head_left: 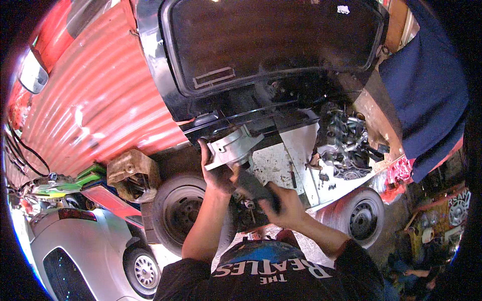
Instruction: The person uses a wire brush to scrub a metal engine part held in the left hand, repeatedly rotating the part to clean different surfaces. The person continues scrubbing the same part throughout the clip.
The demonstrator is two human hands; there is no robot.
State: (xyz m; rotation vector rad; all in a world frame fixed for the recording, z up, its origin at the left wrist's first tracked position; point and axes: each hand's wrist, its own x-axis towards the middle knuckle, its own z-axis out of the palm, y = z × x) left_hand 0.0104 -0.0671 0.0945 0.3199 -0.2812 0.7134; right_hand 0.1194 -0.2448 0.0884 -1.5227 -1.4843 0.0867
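A silver cast-metal bracket point(231, 149) is held up in front of me by my left hand point(217, 176), whose fingers wrap its left side and underside. My right hand point(287, 204) closes around a dark grey, elongated piece that looks like a rag point(257, 188). The upper end of that rag lies close under the bracket; I cannot tell whether they touch. Beyond my hands, a thin dark-handled tool point(292, 174) rests on a stained pale work surface point(271, 163).
A dirty engine point(346, 140) sits on the board at right, small parts beside it. Wheels stand low at left point(181, 210) and right point(359, 218). A black car panel point(276, 40) rises behind. At left are a brown box point(133, 173) and a silver car point(85, 251).
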